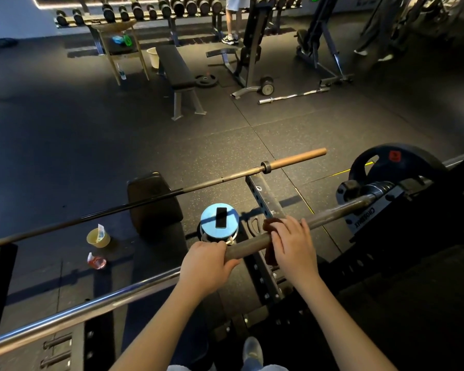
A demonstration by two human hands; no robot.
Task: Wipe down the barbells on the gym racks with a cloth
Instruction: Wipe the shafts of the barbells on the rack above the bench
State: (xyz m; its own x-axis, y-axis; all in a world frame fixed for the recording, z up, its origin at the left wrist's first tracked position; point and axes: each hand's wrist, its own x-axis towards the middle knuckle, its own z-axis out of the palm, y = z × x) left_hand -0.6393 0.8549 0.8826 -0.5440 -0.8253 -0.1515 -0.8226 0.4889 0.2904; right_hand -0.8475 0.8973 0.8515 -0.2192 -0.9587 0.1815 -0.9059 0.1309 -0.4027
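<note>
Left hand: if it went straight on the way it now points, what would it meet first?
The left hand grips the barbell end and points at the blue-topped round container bearing a black phone. That comes first, though it looks lower, so the hand might pass over it.

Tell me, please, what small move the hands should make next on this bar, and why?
Probably slide the right hand with the cloth up the barbell toward the weight plate, while the left hand steadies the near end. The cloth sits right beside the left hand, and a long bare stretch of bar lies beyond it.
</note>
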